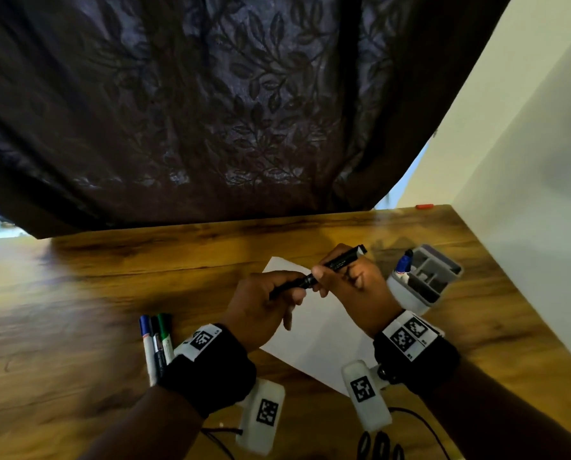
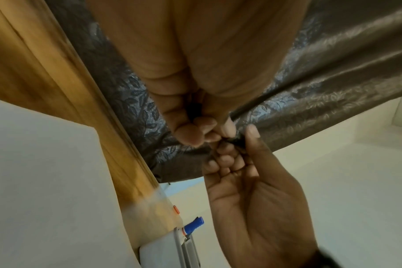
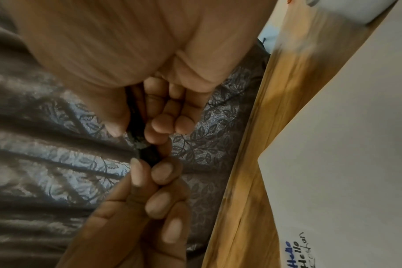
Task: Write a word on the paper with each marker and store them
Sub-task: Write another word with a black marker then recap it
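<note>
Over the sheet of paper (image 1: 314, 327), which lies toward the right half of the tabletop (image 1: 111, 293), both hands hold one black marker (image 1: 340, 260) level in the air. The right hand (image 1: 353, 287) curls its fingers around the barrel, thumb tip near the joint; the left hand (image 1: 260, 307) wraps its fingers around the cap (image 1: 294, 283) end. That grip — one hand on each half, meeting at the seam — fits either pulling the cap off or pressing it back on; I cannot tell which from these frames.

A white organizer (image 1: 423, 280) with compartments stands near the right edge of the tabletop, just beside the paper, and a blue-capped marker (image 1: 404, 263) stands upright in one of its slots, likely stored after use. Three more markers (image 1: 156, 340) lie side by side on the tabletop left of the paper, beside the left wrist, presumably waiting their turn.

The right wrist view shows what the head view hides under the hands: handwritten words (image 3: 297, 252) on the paper, a blue one and darker ones, so several words are apparently written. The left wrist view adds the underside of the grip — both sets of fingers (image 2: 225, 159) pinching the dark marker where they meet.
</note>
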`<state>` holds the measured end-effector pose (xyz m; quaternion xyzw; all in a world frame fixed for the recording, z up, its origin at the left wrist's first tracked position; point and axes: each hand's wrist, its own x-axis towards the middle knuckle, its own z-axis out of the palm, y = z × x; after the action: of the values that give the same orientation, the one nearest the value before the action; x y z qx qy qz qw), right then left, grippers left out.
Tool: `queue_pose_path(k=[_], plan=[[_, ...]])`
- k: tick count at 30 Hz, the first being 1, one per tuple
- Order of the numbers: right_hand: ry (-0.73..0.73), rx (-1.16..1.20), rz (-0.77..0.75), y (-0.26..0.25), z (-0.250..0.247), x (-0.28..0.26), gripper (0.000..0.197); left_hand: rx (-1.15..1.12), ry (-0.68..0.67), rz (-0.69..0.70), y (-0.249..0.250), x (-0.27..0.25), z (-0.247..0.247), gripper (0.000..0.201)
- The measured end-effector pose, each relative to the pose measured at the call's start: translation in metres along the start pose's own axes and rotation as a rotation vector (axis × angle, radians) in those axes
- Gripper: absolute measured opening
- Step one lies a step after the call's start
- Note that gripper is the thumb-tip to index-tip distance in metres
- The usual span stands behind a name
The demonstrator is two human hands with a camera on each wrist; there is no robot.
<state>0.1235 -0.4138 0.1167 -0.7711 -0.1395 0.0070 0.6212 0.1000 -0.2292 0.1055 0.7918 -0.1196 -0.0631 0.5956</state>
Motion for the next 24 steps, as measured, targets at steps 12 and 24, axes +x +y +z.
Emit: queue_pose_path(k=[12, 24], plan=[[0.006, 0.273, 0.178, 0.0, -0.054, 0.016, 0.016, 0.045, 0.135, -0.019, 0.033, 0.034, 0.035, 0.019], [0.011, -0.144, -0.004, 0.025, -0.125, 0.006, 0.017, -0.03, 0.168, -0.052, 0.039, 0.051, 0.044, 0.018]])
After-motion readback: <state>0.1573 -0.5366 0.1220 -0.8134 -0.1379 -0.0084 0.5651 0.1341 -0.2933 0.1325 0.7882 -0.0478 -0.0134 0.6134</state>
